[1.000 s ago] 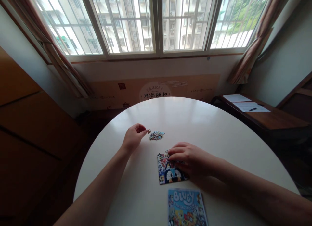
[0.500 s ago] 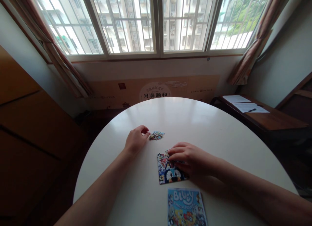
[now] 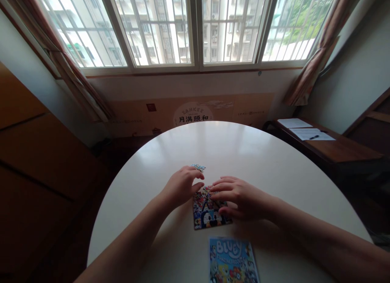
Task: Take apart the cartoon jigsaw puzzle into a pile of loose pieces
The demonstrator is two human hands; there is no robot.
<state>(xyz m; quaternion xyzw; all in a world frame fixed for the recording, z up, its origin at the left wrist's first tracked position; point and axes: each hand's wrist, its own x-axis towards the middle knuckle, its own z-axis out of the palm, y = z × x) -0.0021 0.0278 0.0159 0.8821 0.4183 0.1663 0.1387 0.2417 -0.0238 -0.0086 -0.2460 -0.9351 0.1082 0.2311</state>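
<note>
A jigsaw puzzle (image 3: pixel 210 218) with a blue cartoon dog face lies on the white table, partly covered by my hands. My right hand (image 3: pixel 243 197) rests over its upper right part, fingers stretched out and apart. My left hand (image 3: pixel 183 185) is at the puzzle's upper left corner, thumb and fingers parted, and no piece shows between them. Just behind that hand is a small pile of loose puzzle pieces (image 3: pixel 199 168), mostly hidden by it. Nearer to me lies a blue Bluey picture sheet (image 3: pixel 233 260), cut off by the lower edge of view.
The round white table (image 3: pixel 258 153) has its far edge before a barred window (image 3: pixel 195 31). On the right, a brown wooden desk (image 3: pixel 350 151) holds papers (image 3: pixel 310 133) and pens. An orange-brown cabinet (image 3: pixel 36 153) stands at the left.
My left hand has moved right and nearer, from beside the loose pieces to the puzzle's upper left corner. My right hand stays on the puzzle. The puzzle appears slightly further left.
</note>
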